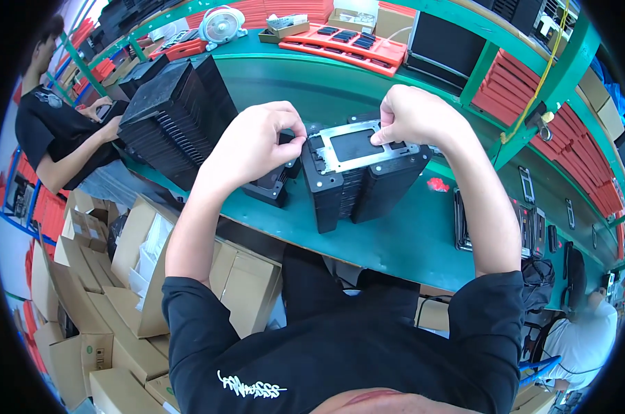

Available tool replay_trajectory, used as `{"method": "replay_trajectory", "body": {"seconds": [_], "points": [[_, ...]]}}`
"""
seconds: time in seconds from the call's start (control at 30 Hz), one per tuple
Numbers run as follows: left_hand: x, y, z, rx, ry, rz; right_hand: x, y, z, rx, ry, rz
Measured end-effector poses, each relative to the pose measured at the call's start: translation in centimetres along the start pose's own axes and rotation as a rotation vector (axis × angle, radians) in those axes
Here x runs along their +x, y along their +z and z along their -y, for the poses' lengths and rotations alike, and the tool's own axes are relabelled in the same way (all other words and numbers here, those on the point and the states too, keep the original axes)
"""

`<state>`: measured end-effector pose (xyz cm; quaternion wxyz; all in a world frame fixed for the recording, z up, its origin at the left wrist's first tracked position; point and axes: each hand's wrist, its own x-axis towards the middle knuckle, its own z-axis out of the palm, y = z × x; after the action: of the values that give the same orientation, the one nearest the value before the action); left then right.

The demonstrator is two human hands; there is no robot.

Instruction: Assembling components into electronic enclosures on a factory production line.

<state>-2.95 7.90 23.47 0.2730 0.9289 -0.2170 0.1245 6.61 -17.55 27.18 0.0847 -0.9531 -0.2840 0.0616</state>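
A silvery rectangular metal frame (357,164) lies on top of a stack of black plastic trays (388,190) on the green bench. My right hand (417,119) grips the far right part of this frame, its thumb pressed on the frame's inner edge. My left hand (260,141) is closed in a pinch beside the frame's left corner; whatever its fingertips hold, if anything, is too small to make out. Below the left hand sits a lower black tray (267,190), partly covered by that hand and wrist.
A tall stack of black trays (174,117) stands left, near a co-worker (50,131) handling a dark device. Red trays (343,45) and a fan (221,26) line the back shelf. Flat devices (464,221) lie right. Cardboard boxes (119,331) crowd the lower left.
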Motion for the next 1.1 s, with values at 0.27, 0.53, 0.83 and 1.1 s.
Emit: {"method": "replay_trajectory", "body": {"seconds": [0.27,0.53,0.83,1.1], "points": [[-0.2,0.6,0.2,0.261,0.050,-0.031,0.2,0.2,-0.6,0.031,-0.037,-0.014],[-1.0,-0.2,1.2,0.075,0.150,-0.073,0.1,0.8,-1.1,0.060,-0.054,-0.032],[-2.2,0.6,0.2,0.496,0.335,-0.106,-0.5,0.8,-1.6,0.056,-0.079,-0.067],[-2.6,1.1,0.7,0.687,0.417,-0.155,-1.1,0.0,-3.4,0.178,-0.075,-0.145]]}}
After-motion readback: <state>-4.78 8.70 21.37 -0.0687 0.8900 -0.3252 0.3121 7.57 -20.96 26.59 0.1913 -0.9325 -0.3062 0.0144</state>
